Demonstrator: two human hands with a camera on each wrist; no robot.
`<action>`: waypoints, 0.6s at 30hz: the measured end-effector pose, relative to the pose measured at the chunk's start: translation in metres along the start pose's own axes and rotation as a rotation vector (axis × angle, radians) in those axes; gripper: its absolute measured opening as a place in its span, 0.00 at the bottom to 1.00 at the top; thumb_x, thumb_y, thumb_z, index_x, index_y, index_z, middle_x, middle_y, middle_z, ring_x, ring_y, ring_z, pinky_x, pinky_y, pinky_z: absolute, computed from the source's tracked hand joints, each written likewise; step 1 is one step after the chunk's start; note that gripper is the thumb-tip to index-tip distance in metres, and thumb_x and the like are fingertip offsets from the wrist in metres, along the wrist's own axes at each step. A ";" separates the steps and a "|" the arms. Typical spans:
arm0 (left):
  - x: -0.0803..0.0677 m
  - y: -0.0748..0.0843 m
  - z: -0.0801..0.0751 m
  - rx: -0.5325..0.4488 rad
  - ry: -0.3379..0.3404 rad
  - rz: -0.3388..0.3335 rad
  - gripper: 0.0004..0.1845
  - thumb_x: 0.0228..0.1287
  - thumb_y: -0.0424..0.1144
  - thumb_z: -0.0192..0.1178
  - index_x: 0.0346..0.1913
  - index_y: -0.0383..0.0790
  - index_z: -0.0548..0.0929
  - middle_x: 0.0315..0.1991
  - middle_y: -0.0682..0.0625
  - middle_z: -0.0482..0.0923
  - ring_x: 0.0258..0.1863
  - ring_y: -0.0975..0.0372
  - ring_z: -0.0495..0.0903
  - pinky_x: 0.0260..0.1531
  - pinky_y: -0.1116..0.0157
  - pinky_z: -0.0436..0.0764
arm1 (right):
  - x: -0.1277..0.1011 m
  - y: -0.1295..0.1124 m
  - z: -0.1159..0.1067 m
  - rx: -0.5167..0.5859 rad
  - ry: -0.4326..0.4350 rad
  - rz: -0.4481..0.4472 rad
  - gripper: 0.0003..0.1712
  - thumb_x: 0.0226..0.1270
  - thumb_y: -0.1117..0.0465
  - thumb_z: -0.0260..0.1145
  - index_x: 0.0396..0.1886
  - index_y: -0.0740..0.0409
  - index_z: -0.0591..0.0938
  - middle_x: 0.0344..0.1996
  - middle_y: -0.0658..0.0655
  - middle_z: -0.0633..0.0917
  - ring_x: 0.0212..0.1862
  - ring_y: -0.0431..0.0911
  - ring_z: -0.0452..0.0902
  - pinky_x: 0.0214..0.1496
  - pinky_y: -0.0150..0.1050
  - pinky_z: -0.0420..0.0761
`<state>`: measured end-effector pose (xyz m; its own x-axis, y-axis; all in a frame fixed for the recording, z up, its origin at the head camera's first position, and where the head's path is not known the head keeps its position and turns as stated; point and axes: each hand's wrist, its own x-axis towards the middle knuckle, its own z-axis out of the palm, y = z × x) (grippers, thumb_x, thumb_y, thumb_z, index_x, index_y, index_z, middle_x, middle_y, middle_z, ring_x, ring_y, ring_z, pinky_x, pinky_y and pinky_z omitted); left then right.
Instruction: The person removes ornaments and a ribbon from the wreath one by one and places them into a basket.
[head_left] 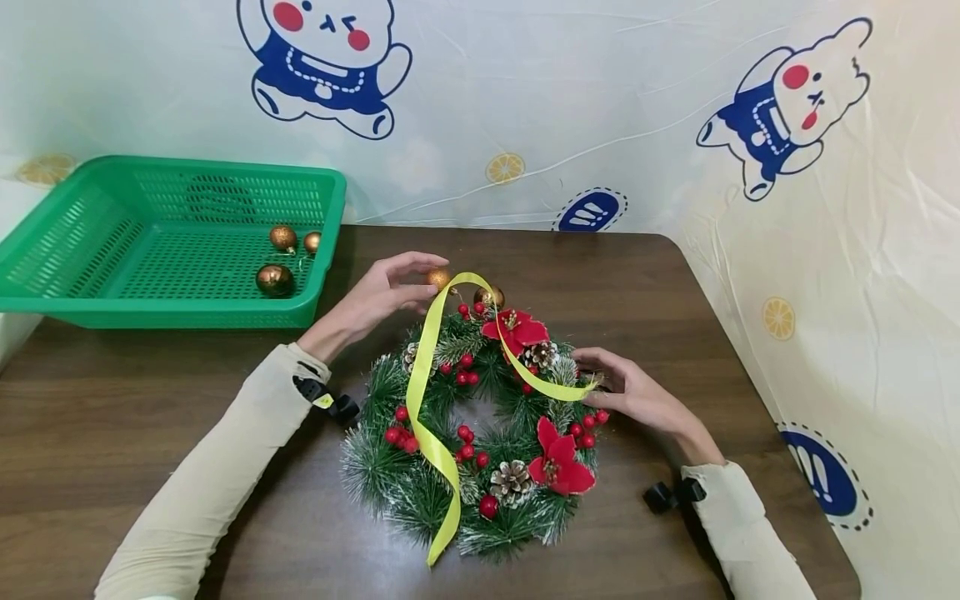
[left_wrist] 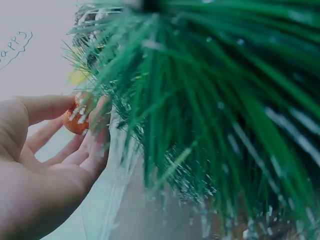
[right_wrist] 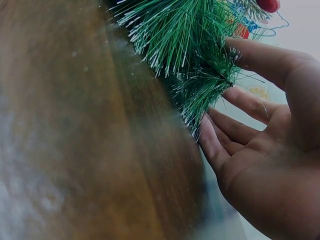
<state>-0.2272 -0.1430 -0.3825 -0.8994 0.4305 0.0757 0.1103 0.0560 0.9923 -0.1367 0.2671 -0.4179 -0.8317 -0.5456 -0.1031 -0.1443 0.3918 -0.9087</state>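
Note:
A green pine wreath (head_left: 480,433) with red berries, poinsettias, pine cones and a yellow ribbon (head_left: 423,392) lies on the brown table (head_left: 150,417). My left hand (head_left: 390,287) pinches a small gold glitter ball (head_left: 438,277) at the wreath's top edge; the left wrist view shows the gold ball (left_wrist: 75,120) between thumb and fingertips beside the needles (left_wrist: 200,100). Another gold ball (head_left: 491,296) sits on the wreath nearby. My right hand (head_left: 622,387) holds the wreath's right edge, its thumb over and fingers curled under the needles (right_wrist: 200,65).
A green plastic basket (head_left: 90,275) stands at the back left with three gold balls (head_left: 274,279) in its right corner. A cartoon-print sheet (head_left: 675,125) covers the wall behind and to the right. The table's rounded corner is at the back right.

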 end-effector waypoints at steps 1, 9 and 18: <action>0.000 -0.001 0.000 -0.009 -0.006 -0.003 0.23 0.68 0.34 0.64 0.64 0.39 0.76 0.59 0.41 0.77 0.43 0.53 0.84 0.42 0.51 0.84 | 0.000 0.000 0.000 -0.001 0.000 0.001 0.32 0.66 0.63 0.68 0.69 0.49 0.70 0.64 0.56 0.74 0.65 0.55 0.68 0.60 0.39 0.76; 0.001 -0.005 0.007 0.013 0.063 -0.036 0.18 0.69 0.39 0.64 0.58 0.34 0.76 0.47 0.41 0.80 0.39 0.53 0.85 0.38 0.55 0.86 | 0.000 -0.001 0.000 -0.005 0.002 0.010 0.33 0.66 0.63 0.68 0.70 0.49 0.70 0.64 0.56 0.74 0.65 0.55 0.68 0.61 0.42 0.76; 0.000 -0.006 0.008 0.001 0.056 -0.032 0.23 0.69 0.35 0.63 0.63 0.31 0.73 0.54 0.39 0.77 0.44 0.58 0.83 0.41 0.58 0.85 | -0.001 0.000 -0.001 -0.030 0.006 0.008 0.33 0.66 0.62 0.68 0.70 0.49 0.70 0.64 0.56 0.74 0.64 0.55 0.68 0.63 0.51 0.72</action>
<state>-0.2246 -0.1363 -0.3891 -0.9246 0.3777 0.0493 0.0817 0.0703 0.9942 -0.1368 0.2682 -0.4178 -0.8362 -0.5378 -0.1077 -0.1535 0.4179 -0.8954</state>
